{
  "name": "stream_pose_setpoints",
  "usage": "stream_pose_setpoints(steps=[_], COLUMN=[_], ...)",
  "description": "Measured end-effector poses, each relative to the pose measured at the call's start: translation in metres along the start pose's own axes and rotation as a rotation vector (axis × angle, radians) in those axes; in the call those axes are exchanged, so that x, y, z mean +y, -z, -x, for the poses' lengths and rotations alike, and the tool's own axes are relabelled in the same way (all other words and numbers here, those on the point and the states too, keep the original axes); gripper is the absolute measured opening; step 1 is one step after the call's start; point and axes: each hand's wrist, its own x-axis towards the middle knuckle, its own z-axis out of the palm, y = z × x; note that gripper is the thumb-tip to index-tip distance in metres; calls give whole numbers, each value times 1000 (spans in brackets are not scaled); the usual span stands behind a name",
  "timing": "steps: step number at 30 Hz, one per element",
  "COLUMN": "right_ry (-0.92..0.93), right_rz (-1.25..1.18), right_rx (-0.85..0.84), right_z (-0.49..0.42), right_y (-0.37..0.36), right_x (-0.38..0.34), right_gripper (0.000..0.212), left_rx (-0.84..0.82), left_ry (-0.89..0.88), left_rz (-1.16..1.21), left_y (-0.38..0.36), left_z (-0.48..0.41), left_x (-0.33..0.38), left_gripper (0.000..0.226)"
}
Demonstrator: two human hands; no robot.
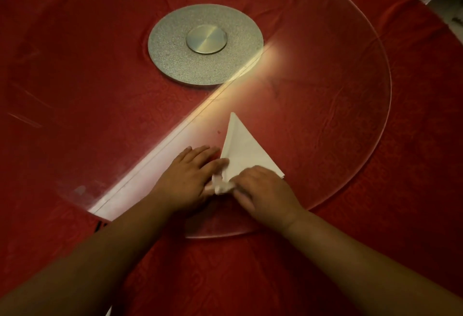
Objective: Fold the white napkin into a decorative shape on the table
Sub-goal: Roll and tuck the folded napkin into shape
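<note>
Table: a round table under a dark red patterned tablecloth (325,278), which fills almost the whole view.
Glass top: a clear round glass turntable (363,120) lies on the cloth; its near edge curves just beyond the person's wrists, and a bright streak of glare runs across it from the near left toward the centre.
Hub: a grey speckled metal disc (172,65) with a smaller brushed-metal cap (206,42) sits under the glass at its centre, well apart from the hands.
Napkin: the white cloth napkin (244,151) lies on the glass close to its near edge, folded into a tall narrow triangle whose tip points toward the table's centre; its lower right corner shows stacked layers, and its near left corner is bunched into a small crumpled wad.
Left hand: the left hand (189,178) lies palm down on the glass just left of the triangle, fingers spread flat, thumb touching the napkin's near left corner beside the wad.
Right hand: the right hand (263,190) covers the triangle's near edge, fingers curled and pinching the crumpled wad.
Background: pale fabric shows beyond the table's far right edge, blurred.
</note>
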Motion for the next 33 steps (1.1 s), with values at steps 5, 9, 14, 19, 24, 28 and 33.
stream_pose_setpoints(steps=[5, 9, 14, 19, 24, 28, 33], right_ry=[-505, -610, -553, -526, -551, -549, -601], right_rz=[-316, -299, -121, -33, 80, 186, 324], right_rx=[52, -47, -107, -140, -47, 71, 173], right_z=[-41, -74, -102, -119, -119, -111, -100], right_y=[18, 20, 21, 18, 7, -3, -12], right_x=[28, 48, 59, 64, 65, 61, 52], right_gripper=[21, 15, 24, 27, 31, 32, 36], left_rx=[99, 160, 229, 274, 290, 304, 316], left_ry=[91, 167, 242, 286, 371, 364, 381], left_rz=[64, 122, 214, 251, 274, 259, 258], left_y=[-2, 6, 6, -2, -8, -9, -4], left_z=[-5, -19, -30, -37, -44, -47, -45], left_x=[11, 18, 21, 21, 25, 25, 28], left_gripper=[51, 49, 49, 44, 37, 33, 25])
